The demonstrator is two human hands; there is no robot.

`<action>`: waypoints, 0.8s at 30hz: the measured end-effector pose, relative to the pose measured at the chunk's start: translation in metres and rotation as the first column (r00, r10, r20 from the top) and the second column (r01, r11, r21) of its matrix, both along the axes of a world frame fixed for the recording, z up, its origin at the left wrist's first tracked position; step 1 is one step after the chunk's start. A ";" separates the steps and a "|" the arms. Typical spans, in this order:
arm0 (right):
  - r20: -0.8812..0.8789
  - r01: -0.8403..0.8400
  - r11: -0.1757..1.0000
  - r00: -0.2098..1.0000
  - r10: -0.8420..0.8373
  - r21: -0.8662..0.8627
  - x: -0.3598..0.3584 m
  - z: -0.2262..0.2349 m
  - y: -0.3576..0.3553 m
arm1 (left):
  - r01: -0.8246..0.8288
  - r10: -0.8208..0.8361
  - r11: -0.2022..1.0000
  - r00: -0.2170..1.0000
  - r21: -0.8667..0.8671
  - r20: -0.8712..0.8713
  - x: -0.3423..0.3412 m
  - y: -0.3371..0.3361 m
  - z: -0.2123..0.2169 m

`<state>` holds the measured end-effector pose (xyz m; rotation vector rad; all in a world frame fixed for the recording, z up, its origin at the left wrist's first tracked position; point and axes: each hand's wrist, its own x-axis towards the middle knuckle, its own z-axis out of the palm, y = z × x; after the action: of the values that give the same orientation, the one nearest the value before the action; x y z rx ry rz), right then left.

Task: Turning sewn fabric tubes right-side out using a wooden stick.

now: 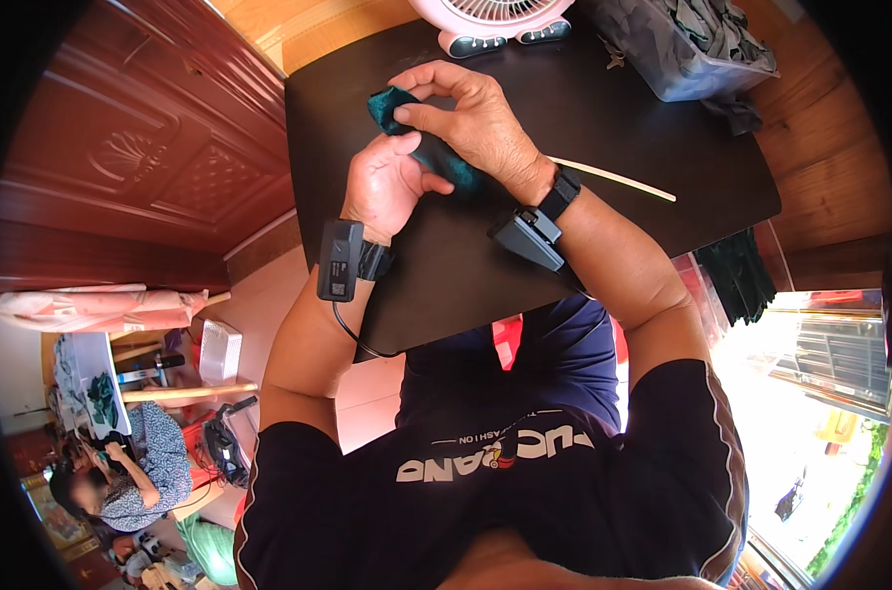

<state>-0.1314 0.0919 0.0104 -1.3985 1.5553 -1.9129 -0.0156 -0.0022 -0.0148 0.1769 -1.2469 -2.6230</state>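
Observation:
A small tube-like piece of dark green velvet fabric (448, 167) is held above the black table (436, 275). My right hand (475, 123) pinches its upper end between thumb and fingers, coming from the far right side. Just below, my left hand (382, 185) is curled about the lower side of the same fabric, its thumb near the right thumb. Part of the piece is hidden behind the fingers. A thin pale stick (618, 181) lies on the table beside my right wrist. Each wrist carries a strapped black device.
At the table's far edge stands a pink fan (490, 18). A clear bin (677, 59) of grey and dark cloth pieces is at the far right. Dark green strips (736, 277) hang by the right edge. Another person (136, 472) works at lower left; a red-brown door (161, 138) stands left.

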 end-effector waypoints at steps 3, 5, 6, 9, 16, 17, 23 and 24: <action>0.093 -0.007 0.997 0.996 -0.001 0.083 0.001 0.013 0.007 | 0.030 -0.030 0.999 1.000 0.034 0.001 0.000 -0.008 -0.003; 0.047 0.075 0.996 0.996 -0.073 -0.046 -0.006 0.009 0.001 | 0.047 -0.046 0.998 0.999 0.036 -0.014 0.003 -0.013 0.004; -0.027 0.124 0.983 0.991 -0.129 -0.137 -0.017 0.002 -0.002 | 0.049 -0.048 0.998 0.999 0.032 -0.023 0.002 -0.016 0.004; -0.011 0.203 0.979 0.979 -0.203 -0.024 -0.024 0.007 -0.001 | -0.010 0.019 0.998 0.987 0.058 -0.163 0.006 -0.028 -0.002; -0.602 0.470 0.882 0.709 -0.366 0.017 -0.019 0.058 0.040 | 0.167 -0.127 0.982 0.927 0.086 -0.352 0.005 -0.031 -0.002; -0.666 0.478 0.873 0.683 -0.301 0.097 -0.020 0.057 0.051 | 0.163 -0.122 0.983 0.925 0.087 -0.361 0.005 -0.032 -0.003; -0.932 0.632 0.756 0.353 -0.085 0.170 -0.029 0.006 0.141 | 0.037 -0.032 0.999 0.958 0.015 -0.287 0.007 -0.028 0.010; -0.939 0.706 0.664 0.343 -0.018 0.245 -0.029 -0.003 0.152 | 0.035 -0.030 0.999 0.957 0.014 -0.288 0.008 -0.029 0.010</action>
<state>-0.1606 0.2435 0.0078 -1.8705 2.9075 -0.3675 -0.0075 -0.0308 -0.0049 -0.2175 -1.1333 -2.5712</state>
